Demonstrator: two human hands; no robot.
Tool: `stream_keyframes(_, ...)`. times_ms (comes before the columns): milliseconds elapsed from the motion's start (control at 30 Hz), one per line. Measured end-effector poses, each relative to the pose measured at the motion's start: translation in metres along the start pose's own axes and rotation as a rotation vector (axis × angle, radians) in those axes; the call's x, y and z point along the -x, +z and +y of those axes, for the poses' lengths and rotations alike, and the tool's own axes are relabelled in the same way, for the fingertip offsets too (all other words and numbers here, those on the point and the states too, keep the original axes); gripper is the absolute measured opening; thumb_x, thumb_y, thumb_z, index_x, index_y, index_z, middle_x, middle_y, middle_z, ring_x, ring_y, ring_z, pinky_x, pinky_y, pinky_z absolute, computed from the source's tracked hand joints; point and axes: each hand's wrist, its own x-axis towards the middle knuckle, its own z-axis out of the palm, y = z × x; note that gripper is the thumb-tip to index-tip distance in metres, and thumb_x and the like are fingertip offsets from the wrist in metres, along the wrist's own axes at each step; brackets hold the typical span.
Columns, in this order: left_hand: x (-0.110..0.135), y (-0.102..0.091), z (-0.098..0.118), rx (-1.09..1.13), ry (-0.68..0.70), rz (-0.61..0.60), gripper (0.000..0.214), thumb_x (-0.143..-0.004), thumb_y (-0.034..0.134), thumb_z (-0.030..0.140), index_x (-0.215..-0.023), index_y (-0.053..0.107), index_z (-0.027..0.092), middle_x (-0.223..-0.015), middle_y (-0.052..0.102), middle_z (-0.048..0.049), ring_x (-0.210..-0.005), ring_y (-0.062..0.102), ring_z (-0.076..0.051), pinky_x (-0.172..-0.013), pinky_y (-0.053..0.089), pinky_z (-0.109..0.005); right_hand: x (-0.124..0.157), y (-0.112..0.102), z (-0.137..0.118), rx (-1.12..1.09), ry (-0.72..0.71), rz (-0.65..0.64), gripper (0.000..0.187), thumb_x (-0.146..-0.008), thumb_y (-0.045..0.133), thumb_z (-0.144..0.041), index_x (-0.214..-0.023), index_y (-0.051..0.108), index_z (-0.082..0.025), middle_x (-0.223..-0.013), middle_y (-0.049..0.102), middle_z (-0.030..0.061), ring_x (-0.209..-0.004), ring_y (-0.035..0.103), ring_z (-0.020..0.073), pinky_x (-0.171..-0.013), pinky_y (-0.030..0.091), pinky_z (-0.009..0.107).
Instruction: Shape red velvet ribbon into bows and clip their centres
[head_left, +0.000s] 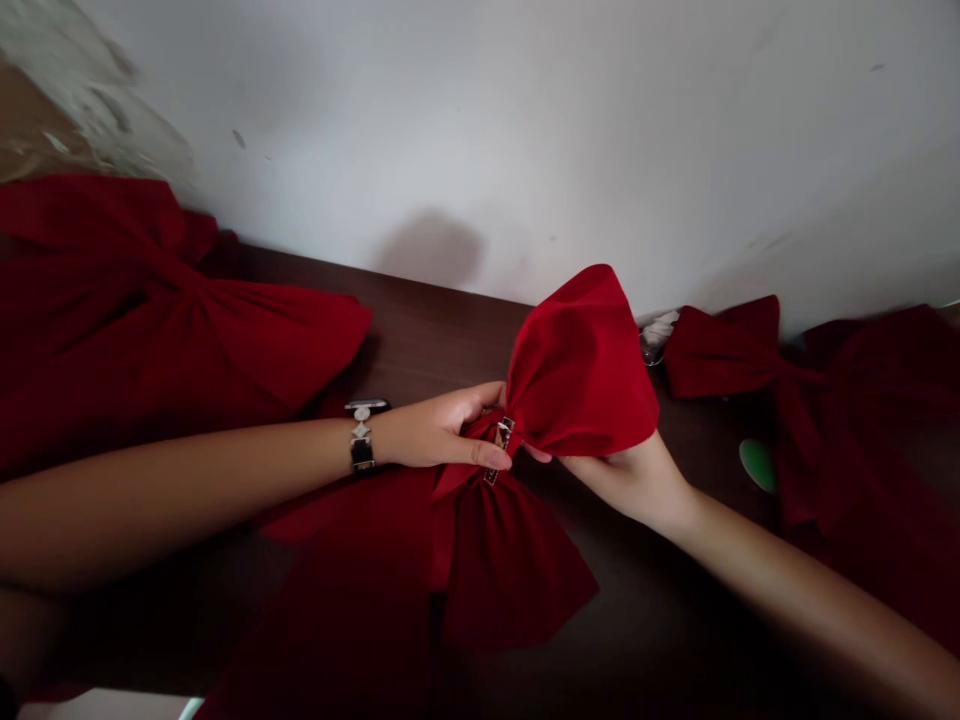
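Red velvet bow [581, 365] is pinched at its centre by the closed left hand [431, 430] beside a metal buckle [501, 437], keeping the gathers tight. Its raised loop is propped by the right hand [630, 480], whose closure cannot be told, above a dark wooden table [375, 300]. Further red bows [150, 310] are laid beyond the grip.
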Motion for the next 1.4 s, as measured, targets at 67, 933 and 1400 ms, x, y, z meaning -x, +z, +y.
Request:
stream_keyframes(67,-0.001,0.000,0.001,0.028,0.004,-0.019,0.038,-0.085,0.065,0.027,-0.120,0.053,0.017,-0.105,0.069,-0.0096,-0.096,0.065,-0.017,-0.090,0.048,-0.031,0.000,0.000,0.000,-0.011,0.003,0.007,0.005,-0.083,0.060,-0.015,-0.082,0.059,-0.020,-0.075,0.070,0.0026,-0.064,0.068,0.0160,-0.057,0.057,0.025)
stream_keyframes(933,0.001,-0.001,0.011,0.200,-0.111,-0.060,0.037,-0.089,0.060,0.033,-0.121,0.056,0.014,-0.110,0.069,-0.0128,-0.100,0.065,-0.018,-0.087,0.050,-0.028,-0.001,-0.003,-0.003,0.017,0.142,0.059,0.023,-0.083,0.059,-0.019,-0.061,0.058,-0.016,-0.054,0.062,-0.0008,-0.048,0.055,0.0106,-0.045,0.042,0.021)
stream_keyframes(1400,0.000,0.000,0.012,0.117,-0.170,0.017,0.042,-0.086,0.064,0.039,-0.118,0.056,0.014,-0.101,0.070,-0.0109,-0.089,0.066,-0.016,-0.083,0.051,-0.029,-0.002,-0.003,0.004,0.012,0.046,0.057,0.010,-0.082,0.059,-0.013,-0.073,0.060,-0.017,-0.071,0.067,0.0009,-0.064,0.064,0.0126,-0.059,0.052,0.022)
